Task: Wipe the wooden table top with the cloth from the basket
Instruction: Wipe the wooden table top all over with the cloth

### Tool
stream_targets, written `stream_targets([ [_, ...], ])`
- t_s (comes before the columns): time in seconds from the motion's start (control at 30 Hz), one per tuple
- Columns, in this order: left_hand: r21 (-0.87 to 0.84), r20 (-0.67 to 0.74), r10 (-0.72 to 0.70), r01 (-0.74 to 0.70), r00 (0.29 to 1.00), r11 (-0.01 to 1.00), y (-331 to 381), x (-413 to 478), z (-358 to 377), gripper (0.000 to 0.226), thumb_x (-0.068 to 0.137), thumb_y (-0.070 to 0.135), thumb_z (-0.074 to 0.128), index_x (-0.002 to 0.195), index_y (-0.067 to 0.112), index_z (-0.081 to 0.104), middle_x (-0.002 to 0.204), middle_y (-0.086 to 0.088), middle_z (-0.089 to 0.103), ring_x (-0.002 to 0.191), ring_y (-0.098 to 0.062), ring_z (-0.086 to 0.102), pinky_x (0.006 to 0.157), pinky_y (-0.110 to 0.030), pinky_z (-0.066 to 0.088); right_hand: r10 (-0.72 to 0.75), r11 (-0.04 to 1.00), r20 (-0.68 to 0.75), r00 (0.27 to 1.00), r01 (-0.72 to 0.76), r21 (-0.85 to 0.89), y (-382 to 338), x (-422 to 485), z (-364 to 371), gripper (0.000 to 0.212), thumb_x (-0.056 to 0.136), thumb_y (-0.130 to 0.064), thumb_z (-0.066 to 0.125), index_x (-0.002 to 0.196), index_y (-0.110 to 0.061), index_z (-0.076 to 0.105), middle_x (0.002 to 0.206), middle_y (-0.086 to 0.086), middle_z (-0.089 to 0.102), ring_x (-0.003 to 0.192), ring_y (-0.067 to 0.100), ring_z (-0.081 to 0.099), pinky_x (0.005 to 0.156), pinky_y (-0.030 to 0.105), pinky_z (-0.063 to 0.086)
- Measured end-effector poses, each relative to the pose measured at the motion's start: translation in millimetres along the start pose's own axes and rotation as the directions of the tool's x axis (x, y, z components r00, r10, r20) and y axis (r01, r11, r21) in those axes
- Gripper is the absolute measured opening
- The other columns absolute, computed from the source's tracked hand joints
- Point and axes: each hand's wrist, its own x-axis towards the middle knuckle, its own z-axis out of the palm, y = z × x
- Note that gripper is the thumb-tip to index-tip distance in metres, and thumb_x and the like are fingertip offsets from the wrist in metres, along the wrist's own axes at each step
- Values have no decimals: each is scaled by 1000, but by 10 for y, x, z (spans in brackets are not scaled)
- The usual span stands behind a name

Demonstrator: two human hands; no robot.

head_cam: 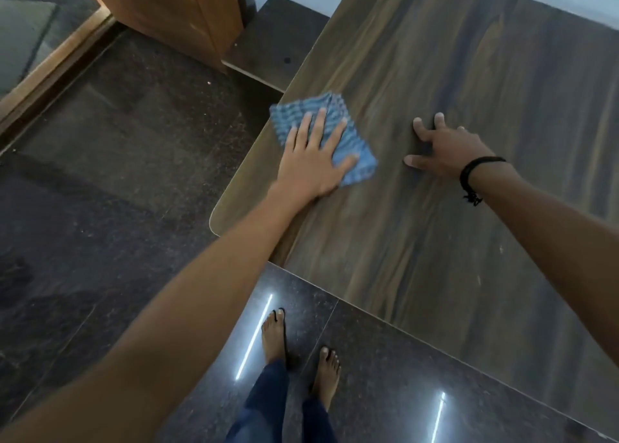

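A folded blue checked cloth (351, 130) lies on the dark wooden table top (452, 73), close to its left edge. My left hand (310, 161) presses flat on the cloth, fingers spread and straight. A little to the right, my right hand (445, 147) rests on the bare wood on its fingertips, with a black band on the wrist. No basket is in view.
The table's rounded near-left corner (217, 221) juts over a dark polished floor (117, 174). My bare feet (274, 335) stand by the near edge. A brown wooden door or cabinet (174, 13) and a dark step (268, 47) are at the back left.
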Motion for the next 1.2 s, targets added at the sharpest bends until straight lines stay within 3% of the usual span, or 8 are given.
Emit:
stream_targets([
  [0.13, -32, 90, -65, 68, 994, 997, 153, 478, -166, 72, 100, 69, 20, 160, 37, -3, 168, -3, -16, 154, -25, -17, 123, -44, -11, -3, 1000, -13, 1000, 2, -16, 38, -6, 60, 82, 98, -57, 52, 162, -30, 7, 168, 14, 1, 144, 48, 29, 113, 50, 30],
  [0.33, 13, -59, 44, -43, 997, 999, 218, -1241, 417, 70, 101, 67, 20, 162, 35, 5, 170, -5, -1, 156, -28, -3, 126, -46, 3, -20, 999, -18, 1000, 19, -42, -3, -25, 22, 81, 100, -57, 48, 162, -27, 6, 168, 16, -1, 144, 48, 29, 114, 50, 28],
  [0.43, 16, -76, 0, 1, 997, 1000, 227, -1872, 623, 69, 101, 67, 23, 161, 35, 14, 170, -4, 6, 156, -31, 4, 125, -48, 11, -5, 999, -24, 1000, 4, -46, -1, -20, 25, 81, 100, -57, 47, 162, -27, 5, 168, 16, -2, 144, 49, 27, 115, 51, 28],
  [0.53, 21, -107, -51, 53, 993, 998, 244, -1949, 677, 68, 101, 66, 26, 160, 34, 19, 169, -4, 10, 155, -32, 8, 125, -48, 13, -1, 999, -13, 1000, 1, -40, -25, -17, 20, 80, 101, -55, 46, 162, -27, 4, 168, 16, -3, 145, 50, 25, 116, 51, 26],
  [0.7, 29, -93, -5, 7, 996, 1000, 298, -1412, 544, 72, 98, 69, 20, 161, 34, 16, 169, -6, 6, 155, -34, 5, 125, -49, 8, -25, 997, -3, 1000, 25, -70, 10, 14, -2, 80, 100, -56, 47, 162, -29, 4, 168, 15, -3, 145, 48, 27, 116, 49, 27],
  [0.93, -30, 46, -22, 23, 999, 999, 558, 501, -6, 71, 99, 70, 17, 159, 40, -4, 168, -2, -15, 154, -30, -16, 124, -47, -10, -60, 977, 108, 992, 80, -197, 372, 158, -266, 80, 98, -49, 57, 156, -50, 2, 169, -2, -2, 149, 39, 24, 116, 47, 30],
  [1.07, -47, 111, -15, 20, 994, 999, 651, 1285, -250, 71, 99, 70, 17, 159, 39, -6, 167, -1, -20, 153, -30, -19, 122, -46, -12, 14, 992, 35, 999, -9, -124, 515, 177, -209, 96, 90, -56, 66, 159, -41, 1, 169, 5, -2, 145, 37, 34, 111, 45, 33],
  [1.2, -40, 72, 9, -7, 997, 999, 651, 1355, -267, 69, 101, 67, 18, 160, 38, -2, 168, -3, -15, 154, -30, -16, 123, -46, -11, 27, 998, -18, 999, -28, -55, 565, 167, -209, 106, 83, -58, 73, 161, -33, 6, 169, 7, 3, 145, 36, 35, 111, 42, 33],
])
